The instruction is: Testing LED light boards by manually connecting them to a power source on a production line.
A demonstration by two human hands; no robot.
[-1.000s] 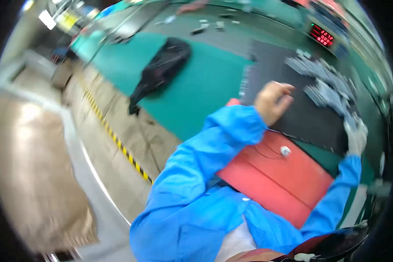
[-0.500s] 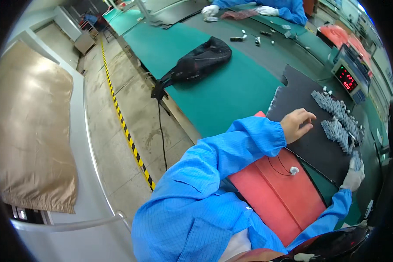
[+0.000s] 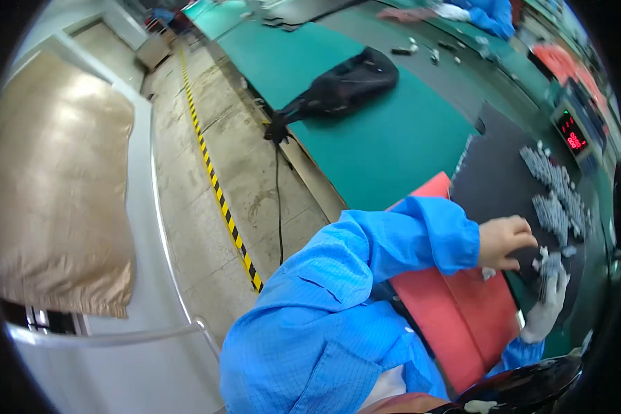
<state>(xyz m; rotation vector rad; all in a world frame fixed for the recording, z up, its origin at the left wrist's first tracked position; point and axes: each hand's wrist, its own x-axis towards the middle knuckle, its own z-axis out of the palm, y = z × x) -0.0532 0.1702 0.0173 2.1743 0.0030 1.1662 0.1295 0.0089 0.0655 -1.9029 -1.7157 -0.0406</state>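
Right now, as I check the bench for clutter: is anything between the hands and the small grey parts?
Nothing visible: the left hand and gloved right hand meet over loose grey parts on the black mat.

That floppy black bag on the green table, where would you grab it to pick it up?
Probably around the narrow gathered neck of the floppy black bag, near the green table edge where a cord hangs down. That end tapers thin enough to close fingers around; the wide end is bulky. Come from the floor side.
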